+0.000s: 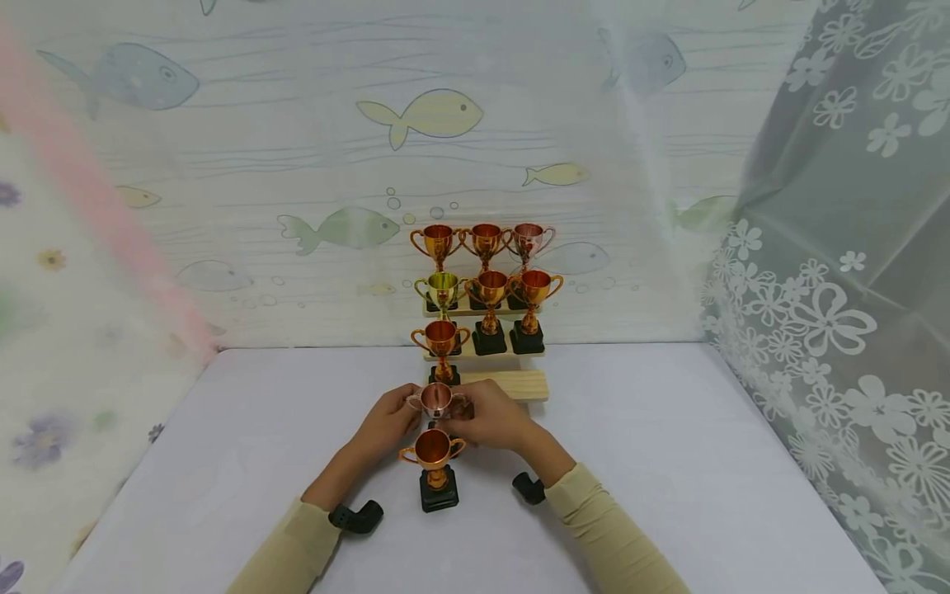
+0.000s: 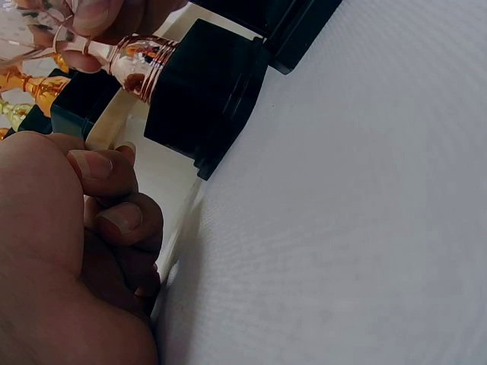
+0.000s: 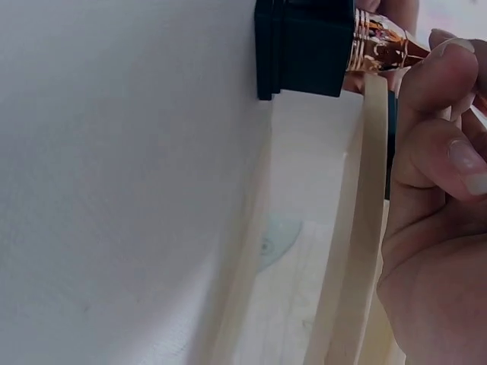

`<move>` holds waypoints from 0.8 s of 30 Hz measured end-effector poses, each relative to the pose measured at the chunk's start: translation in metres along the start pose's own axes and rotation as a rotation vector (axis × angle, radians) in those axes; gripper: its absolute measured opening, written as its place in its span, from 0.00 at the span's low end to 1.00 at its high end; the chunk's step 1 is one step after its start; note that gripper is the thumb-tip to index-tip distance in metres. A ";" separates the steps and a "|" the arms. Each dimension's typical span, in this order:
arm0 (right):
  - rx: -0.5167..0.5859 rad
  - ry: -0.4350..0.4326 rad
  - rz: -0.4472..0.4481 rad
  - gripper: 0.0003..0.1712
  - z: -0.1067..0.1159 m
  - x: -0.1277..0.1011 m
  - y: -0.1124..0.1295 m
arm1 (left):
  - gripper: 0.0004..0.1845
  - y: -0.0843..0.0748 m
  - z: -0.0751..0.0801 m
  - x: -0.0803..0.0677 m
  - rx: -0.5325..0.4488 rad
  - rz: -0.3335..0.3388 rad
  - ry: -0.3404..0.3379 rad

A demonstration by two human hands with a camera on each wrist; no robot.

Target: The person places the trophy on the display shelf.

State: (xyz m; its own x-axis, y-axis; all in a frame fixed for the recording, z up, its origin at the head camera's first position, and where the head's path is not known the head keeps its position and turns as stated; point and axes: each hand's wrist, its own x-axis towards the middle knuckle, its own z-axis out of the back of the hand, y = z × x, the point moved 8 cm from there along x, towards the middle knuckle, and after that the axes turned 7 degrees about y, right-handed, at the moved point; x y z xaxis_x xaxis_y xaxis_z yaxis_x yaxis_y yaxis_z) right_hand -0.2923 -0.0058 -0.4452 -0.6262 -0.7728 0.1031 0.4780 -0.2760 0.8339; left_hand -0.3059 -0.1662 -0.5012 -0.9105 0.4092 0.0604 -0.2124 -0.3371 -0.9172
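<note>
2 hands meet over the middle of the white desk (image 1: 668, 462), both on 1 small pink trophy (image 1: 436, 400). The left hand (image 1: 387, 425) has its fingers at the cup's left handle, and the right hand (image 1: 493, 421) curls round the cup from the right side. The head view shows the pink trophy held between them just in front of the lowest wooden step (image 1: 519, 384), with its black base hidden behind the trophy nearer the camera.

In the left wrist view the pink trophy's ribbed stem (image 2: 141, 61) and black base (image 2: 205, 99) show tilted, with fingertips (image 2: 87, 23) pinching the stem from above; the left hand's own fingers (image 2: 114, 194) lie curled below it. In the right wrist view the same base (image 3: 304, 47) sits by the edge of a pale wooden board (image 3: 358, 228), and the right hand's fingers (image 3: 437, 91) are bent round the stem.

1 orange trophy (image 1: 434, 466) stands upright on the desk just in front of the hands, between the 2 forearms, on its own black base. Behind the hands a stepped wooden stand carries 7 more trophies: 1 copper one (image 1: 441, 346) on the lowest level at the left, a green-gold one (image 1: 442, 293) and 2 orange ones (image 1: 512, 301) above, and 3 (image 1: 484, 241) along the top. A fish-patterned sheet (image 1: 297, 165) hangs behind the desk, and a lace curtain with flowers (image 1: 839, 289) hangs at the right.
</note>
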 end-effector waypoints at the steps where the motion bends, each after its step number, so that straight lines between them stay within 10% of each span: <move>1: -0.005 0.002 0.001 0.04 0.000 0.000 0.000 | 0.15 0.001 0.000 0.000 -0.001 0.002 0.003; 24: 0.056 -0.003 0.001 0.05 0.038 -0.021 0.016 | 0.19 -0.003 -0.001 0.002 0.042 0.010 -0.016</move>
State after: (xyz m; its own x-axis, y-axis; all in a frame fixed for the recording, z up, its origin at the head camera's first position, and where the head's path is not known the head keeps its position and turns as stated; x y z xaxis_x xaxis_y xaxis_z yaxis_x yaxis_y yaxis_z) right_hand -0.2952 0.0282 -0.4134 -0.6277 -0.7712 0.1056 0.4434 -0.2428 0.8628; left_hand -0.3067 -0.1636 -0.4988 -0.9179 0.3925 0.0578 -0.2177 -0.3767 -0.9004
